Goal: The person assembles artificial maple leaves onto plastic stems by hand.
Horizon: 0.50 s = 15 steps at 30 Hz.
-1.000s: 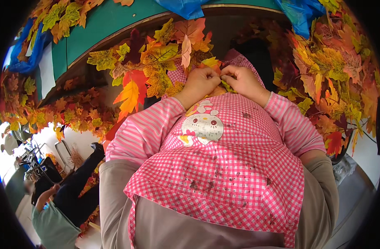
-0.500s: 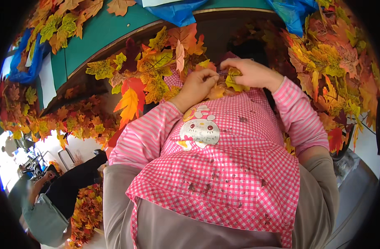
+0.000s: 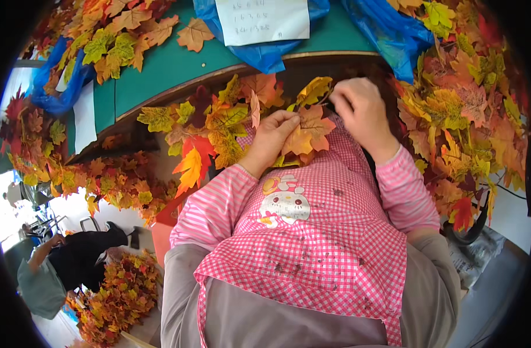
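In front of my apron lies a bunch of artificial maple leaves [image 3: 226, 120] in yellow, orange and red. At its right end my left hand [image 3: 271, 139] is closed, thumb and finger pinching the garland beside an orange leaf [image 3: 312, 132]. Just right of it my right hand [image 3: 363, 116] is raised with curled fingers. A thin brown stem [image 3: 323, 100] reaches up to its fingertips, next to a yellow leaf [image 3: 314, 90]. The exact grip of the right fingertips is partly hidden.
A green table [image 3: 167, 66] curves across the far side, bearing blue plastic bags [image 3: 387, 35] and a white paper [image 3: 262, 22]. Leaf garlands [image 3: 462, 110] hang at the right. At lower left a person [image 3: 74, 261] is beside a leaf pile [image 3: 117, 298].
My right hand has moved right and away from my left, its fingers lifting. The orange leaf between them now lies in plain sight. My view has shifted, showing more of the table.
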### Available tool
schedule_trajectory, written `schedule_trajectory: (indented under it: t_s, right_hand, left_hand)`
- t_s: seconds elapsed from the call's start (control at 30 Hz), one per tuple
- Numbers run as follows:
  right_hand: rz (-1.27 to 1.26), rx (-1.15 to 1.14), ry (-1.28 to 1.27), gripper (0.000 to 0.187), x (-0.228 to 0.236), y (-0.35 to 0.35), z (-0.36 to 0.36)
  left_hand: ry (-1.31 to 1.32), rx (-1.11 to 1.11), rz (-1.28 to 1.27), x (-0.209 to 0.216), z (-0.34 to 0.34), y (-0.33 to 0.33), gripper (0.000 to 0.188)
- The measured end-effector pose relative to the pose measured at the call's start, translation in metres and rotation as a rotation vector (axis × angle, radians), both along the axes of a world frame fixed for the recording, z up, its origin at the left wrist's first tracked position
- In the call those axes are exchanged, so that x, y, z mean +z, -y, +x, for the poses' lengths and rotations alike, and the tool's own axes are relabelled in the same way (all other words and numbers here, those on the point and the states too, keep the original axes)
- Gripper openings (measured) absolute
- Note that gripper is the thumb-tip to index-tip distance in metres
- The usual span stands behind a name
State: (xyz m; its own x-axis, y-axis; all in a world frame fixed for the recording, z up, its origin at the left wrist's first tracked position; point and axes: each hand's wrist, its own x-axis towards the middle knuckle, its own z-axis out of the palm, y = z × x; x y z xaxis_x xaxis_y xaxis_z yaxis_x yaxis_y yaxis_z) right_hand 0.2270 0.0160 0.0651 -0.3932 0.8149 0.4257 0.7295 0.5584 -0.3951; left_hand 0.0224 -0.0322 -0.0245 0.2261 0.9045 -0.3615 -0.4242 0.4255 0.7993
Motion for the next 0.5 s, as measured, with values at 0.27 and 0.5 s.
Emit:
schedule_trajectory:
  t_s: [0.27,0.5]
  right_hand:
    - [-0.157,0.129,0.025,0.009,-0.016,0.015,0.004]
    - [-0.496,0.111,-0.05,0.016,-0.008,0.008,0.015]
  left_hand:
    - [0.001,-0.081,0.029,0.015,-0.003,0.004,0.016]
    - [-1.241,0.191,0.891,0.053,0.005,0.004,0.02]
